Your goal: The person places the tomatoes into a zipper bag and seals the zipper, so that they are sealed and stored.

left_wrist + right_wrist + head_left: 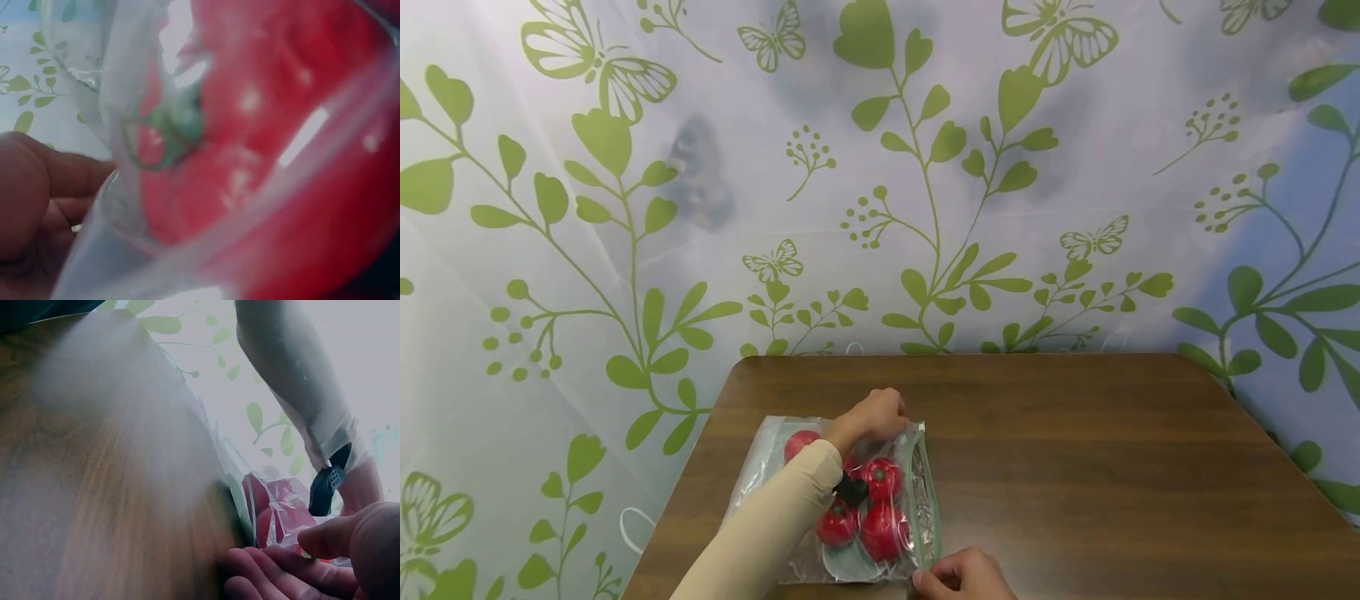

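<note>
A clear plastic zip bag [797,567] with a green-edged mouth lies on the table, its opening toward the right. Several red tomatoes [883,531] sit inside, one showing a green stem [178,128] through the plastic. My left hand [880,413] reaches across the bag and grips the far corner of its mouth with curled fingers. At the near corner, my right hand [972,575] pinches the bag's edge between thumb and fingers. In the right wrist view, that thumb [331,540] lies over the fingers beside the green edge.
The brown wooden table [1097,467] extends to the right of the bag. Behind it hangs a white curtain [820,208] printed with green leaves and butterflies. A black wrist camera [852,490] on the left arm hangs over the tomatoes.
</note>
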The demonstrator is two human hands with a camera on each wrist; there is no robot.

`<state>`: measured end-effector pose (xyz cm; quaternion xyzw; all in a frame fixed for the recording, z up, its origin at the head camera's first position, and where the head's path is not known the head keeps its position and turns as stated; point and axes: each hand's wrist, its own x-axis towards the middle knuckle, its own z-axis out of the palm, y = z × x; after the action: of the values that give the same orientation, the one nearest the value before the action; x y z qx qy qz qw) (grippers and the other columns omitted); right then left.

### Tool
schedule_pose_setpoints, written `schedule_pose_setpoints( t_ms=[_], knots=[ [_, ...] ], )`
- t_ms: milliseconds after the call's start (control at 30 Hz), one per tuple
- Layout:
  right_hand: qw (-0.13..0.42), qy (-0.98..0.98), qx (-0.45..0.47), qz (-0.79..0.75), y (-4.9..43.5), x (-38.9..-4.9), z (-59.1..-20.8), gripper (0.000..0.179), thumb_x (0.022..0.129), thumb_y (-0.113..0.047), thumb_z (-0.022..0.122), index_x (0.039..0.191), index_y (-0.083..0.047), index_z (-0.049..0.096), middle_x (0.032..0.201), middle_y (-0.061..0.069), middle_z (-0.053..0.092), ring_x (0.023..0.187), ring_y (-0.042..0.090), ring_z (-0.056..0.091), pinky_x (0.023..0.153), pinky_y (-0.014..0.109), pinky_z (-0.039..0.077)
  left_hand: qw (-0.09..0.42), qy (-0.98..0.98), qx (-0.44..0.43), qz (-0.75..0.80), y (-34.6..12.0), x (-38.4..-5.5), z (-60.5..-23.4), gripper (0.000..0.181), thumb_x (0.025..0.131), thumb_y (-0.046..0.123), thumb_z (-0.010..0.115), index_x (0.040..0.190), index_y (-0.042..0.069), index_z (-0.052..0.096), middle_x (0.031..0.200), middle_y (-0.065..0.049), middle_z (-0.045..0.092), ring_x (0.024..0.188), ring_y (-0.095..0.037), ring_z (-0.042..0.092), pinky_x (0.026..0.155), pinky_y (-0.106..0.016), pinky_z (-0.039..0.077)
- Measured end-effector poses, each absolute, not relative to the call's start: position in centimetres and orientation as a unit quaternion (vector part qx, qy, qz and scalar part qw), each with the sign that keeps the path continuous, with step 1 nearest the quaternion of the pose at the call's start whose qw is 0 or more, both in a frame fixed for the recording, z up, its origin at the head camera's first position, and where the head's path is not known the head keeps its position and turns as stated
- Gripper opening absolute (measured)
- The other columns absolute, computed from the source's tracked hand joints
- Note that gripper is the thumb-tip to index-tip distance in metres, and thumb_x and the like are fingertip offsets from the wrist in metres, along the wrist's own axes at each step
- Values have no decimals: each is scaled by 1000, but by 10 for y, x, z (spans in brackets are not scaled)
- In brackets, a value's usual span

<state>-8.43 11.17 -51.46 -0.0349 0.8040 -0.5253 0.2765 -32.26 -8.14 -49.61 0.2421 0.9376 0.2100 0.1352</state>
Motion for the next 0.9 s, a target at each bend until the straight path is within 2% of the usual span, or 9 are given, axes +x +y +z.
schedule_pose_setpoints(
  t_ms=[67, 133, 333, 467, 500, 700, 733, 800, 900],
  knots=[
    [279, 798, -36, -533, 114, -84, -516, 27, 106, -30, 73, 98, -8, 86, 83, 2, 81, 71, 10, 64, 67, 27, 54, 130, 943, 229, 204, -83, -330, -509, 22, 97, 15, 66, 87, 14, 86, 88, 4, 77, 84, -17, 65, 75, -39, 58],
    [284, 790, -35, -542, 117, -83, -519, 26, 106, -28, 72, 98, -8, 86, 83, 2, 81, 72, 11, 64, 67, 26, 54, 127, 948, 213, 198, -83, -328, -508, 27, 96, 13, 64, 74, 10, 80, 74, 3, 69, 74, -17, 58, 68, -37, 55],
    [262, 761, -65, -590, 136, -80, -527, 24, 102, -19, 73, 93, -2, 85, 80, 6, 80, 66, 9, 61, 59, 21, 50, 138, 943, 203, 226, -91, -357, -548, 42, 97, 19, 56, 56, 24, 62, 57, 11, 52, 56, -7, 41, 53, -27, 41],
    [258, 748, -69, -607, 150, -81, -531, 23, 100, -17, 72, 92, 0, 85, 81, 6, 81, 64, 8, 62, 58, 19, 51, 153, 936, 180, 261, -97, -373, -575, 44, 95, 18, 53, 52, 24, 47, 49, 10, 37, 47, -8, 29, 45, -29, 33],
    [258, 748, -69, -608, 154, -83, -532, 23, 101, -17, 72, 92, 1, 85, 81, 6, 81, 65, 8, 62, 58, 19, 51, 143, 939, 174, 262, -97, -362, -563, 41, 93, 15, 52, 53, 21, 43, 50, 8, 34, 47, -10, 26, 45, -30, 31],
    [250, 757, -88, -597, 177, -93, -522, 24, 103, -11, 68, 93, 6, 82, 86, 14, 82, 72, 13, 74, 66, 24, 63, 128, 938, 119, 299, -101, -362, -578, 41, 93, 17, 49, 53, 22, 41, 51, 8, 34, 48, -13, 30, 46, -32, 33],
    [253, 758, -82, -595, 181, -95, -520, 25, 104, -12, 67, 94, 5, 82, 86, 14, 82, 74, 15, 76, 68, 26, 65, 137, 932, 107, 317, -103, -372, -592, 42, 94, 18, 48, 53, 23, 40, 50, 9, 34, 47, -12, 30, 44, -31, 33],
    [256, 763, -69, -589, 190, -99, -516, 26, 106, -12, 66, 96, 6, 81, 87, 14, 81, 74, 19, 77, 69, 31, 67, 128, 925, 92, 345, -104, -368, -590, 41, 93, 17, 48, 53, 23, 40, 50, 9, 33, 47, -12, 31, 43, -31, 32],
    [254, 777, -52, -574, 203, -108, -512, 26, 108, -14, 64, 101, 5, 81, 89, 11, 81, 75, 22, 78, 70, 36, 68, 111, 913, 77, 386, -101, -339, -554, 38, 92, 11, 48, 56, 19, 40, 53, 6, 33, 49, -13, 31, 44, -31, 30]
  ],
)
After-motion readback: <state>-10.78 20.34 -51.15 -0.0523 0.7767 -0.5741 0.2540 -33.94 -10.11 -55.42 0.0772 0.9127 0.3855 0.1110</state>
